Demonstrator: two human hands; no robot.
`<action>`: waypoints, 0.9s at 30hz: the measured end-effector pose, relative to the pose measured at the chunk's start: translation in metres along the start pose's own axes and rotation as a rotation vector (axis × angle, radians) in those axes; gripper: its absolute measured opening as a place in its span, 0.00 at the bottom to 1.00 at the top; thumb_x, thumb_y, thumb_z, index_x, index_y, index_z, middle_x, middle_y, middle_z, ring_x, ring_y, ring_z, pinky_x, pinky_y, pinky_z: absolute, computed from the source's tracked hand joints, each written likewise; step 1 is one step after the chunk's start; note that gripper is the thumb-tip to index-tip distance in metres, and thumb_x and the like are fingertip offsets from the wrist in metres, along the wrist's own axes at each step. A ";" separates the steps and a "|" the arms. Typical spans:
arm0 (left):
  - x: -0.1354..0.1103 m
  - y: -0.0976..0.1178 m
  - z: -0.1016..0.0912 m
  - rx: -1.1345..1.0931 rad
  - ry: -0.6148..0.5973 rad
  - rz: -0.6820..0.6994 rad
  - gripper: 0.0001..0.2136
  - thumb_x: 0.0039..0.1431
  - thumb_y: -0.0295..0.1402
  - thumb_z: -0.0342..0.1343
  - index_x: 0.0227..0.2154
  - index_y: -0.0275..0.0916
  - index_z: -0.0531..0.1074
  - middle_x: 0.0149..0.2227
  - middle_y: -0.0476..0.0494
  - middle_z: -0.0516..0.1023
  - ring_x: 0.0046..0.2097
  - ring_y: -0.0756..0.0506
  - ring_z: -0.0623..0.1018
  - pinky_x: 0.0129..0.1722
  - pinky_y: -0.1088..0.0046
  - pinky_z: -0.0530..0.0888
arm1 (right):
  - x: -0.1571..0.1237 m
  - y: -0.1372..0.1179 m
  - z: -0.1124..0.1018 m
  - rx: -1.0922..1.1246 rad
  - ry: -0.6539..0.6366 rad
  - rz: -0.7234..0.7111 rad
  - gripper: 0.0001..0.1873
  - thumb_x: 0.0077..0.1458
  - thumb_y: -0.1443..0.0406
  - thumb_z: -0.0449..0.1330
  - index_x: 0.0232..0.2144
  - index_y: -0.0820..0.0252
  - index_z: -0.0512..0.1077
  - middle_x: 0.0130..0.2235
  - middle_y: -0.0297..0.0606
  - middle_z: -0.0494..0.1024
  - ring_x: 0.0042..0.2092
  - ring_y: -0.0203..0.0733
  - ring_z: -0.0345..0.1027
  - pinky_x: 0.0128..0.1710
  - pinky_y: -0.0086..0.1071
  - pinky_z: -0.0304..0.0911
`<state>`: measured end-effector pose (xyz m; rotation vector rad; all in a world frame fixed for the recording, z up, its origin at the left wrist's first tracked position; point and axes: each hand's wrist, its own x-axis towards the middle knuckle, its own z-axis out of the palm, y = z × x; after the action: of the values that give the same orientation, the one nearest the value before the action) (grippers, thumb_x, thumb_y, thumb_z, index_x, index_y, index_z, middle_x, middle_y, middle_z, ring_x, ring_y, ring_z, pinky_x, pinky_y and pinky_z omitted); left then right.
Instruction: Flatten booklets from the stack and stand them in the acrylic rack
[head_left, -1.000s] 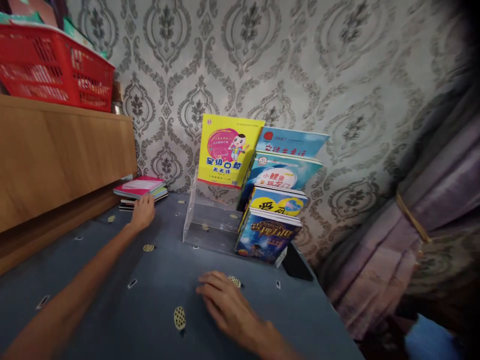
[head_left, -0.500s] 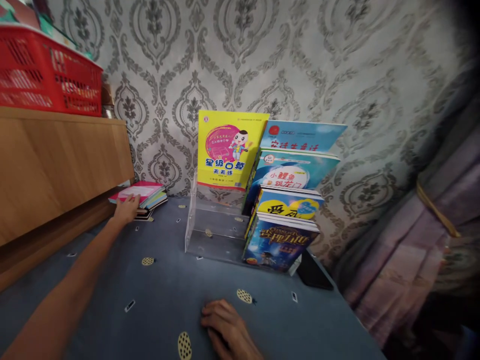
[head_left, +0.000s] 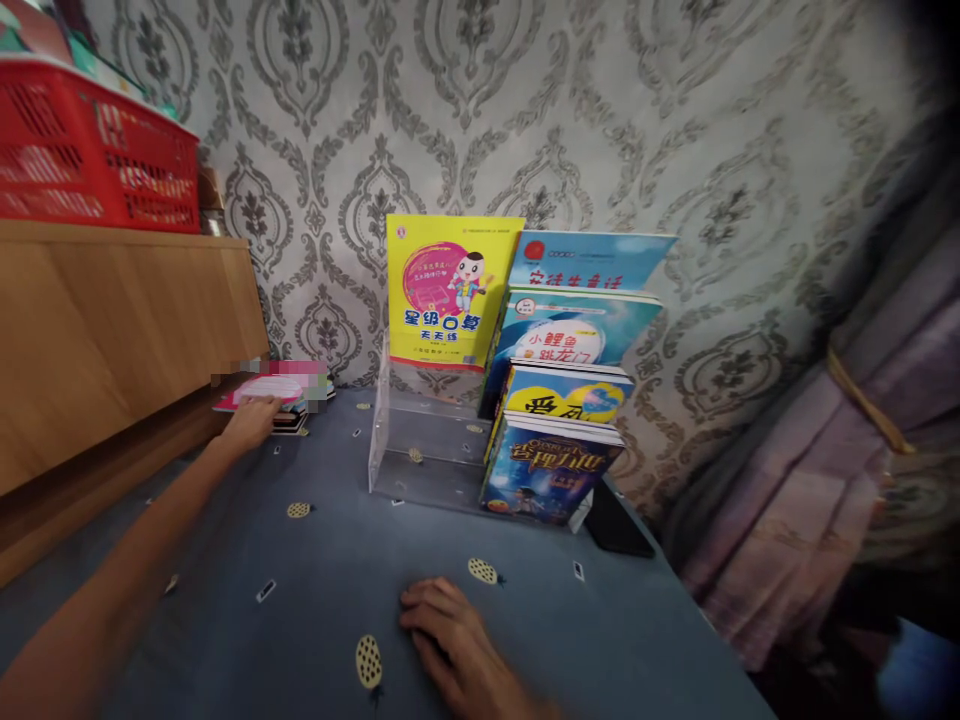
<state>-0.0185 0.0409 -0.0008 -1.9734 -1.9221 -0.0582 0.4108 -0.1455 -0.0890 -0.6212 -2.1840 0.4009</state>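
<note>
My left hand (head_left: 251,424) reaches to the far left, its fingers on the near edge of a pink book (head_left: 251,388) at the top of a small stack. The fingertips are partly hidden, but the hand looks closed on that book. Near the front of the table, my right hand (head_left: 459,640) rests on the cloth with nothing in it, fingers loosely bent and thumb apart. Between and beyond the hands stands a clear acrylic book rack (head_left: 431,492). A yellow workbook (head_left: 450,290) leans on its back tier. Blue-covered books (head_left: 551,480) and others fill its right side in steps.
A dark phone (head_left: 619,522) lies right of the rack. The wooden cabinet (head_left: 127,330) on the left carries a red plastic basket (head_left: 97,150). A patterned cloth (head_left: 330,570) covers the table. Patterned wallpaper is behind, and a tied curtain (head_left: 810,500) hangs at the right.
The pink book under my left hand has shifted slightly left and toward me on the stack. My right hand stays on the cloth. The view has moved a little.
</note>
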 end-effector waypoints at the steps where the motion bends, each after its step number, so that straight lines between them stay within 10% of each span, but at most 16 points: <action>1: -0.003 0.003 -0.001 -0.002 0.005 0.010 0.19 0.54 0.20 0.44 0.45 0.36 0.73 0.47 0.32 0.79 0.51 0.35 0.77 0.53 0.56 0.67 | -0.001 0.001 0.001 0.003 0.014 -0.012 0.18 0.60 0.73 0.54 0.48 0.51 0.71 0.47 0.40 0.80 0.52 0.44 0.74 0.53 0.39 0.72; 27: -0.143 0.065 -0.003 -0.319 -0.040 0.327 0.16 0.70 0.42 0.42 0.41 0.40 0.73 0.44 0.40 0.77 0.47 0.41 0.77 0.50 0.64 0.71 | -0.005 0.013 0.012 0.039 -0.071 0.000 0.13 0.62 0.73 0.53 0.45 0.56 0.73 0.46 0.42 0.80 0.51 0.43 0.73 0.55 0.43 0.68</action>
<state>0.0365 -0.0954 -0.0557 -2.4928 -1.6684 -0.2521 0.4084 -0.1388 -0.1055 -0.5941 -2.2375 0.4715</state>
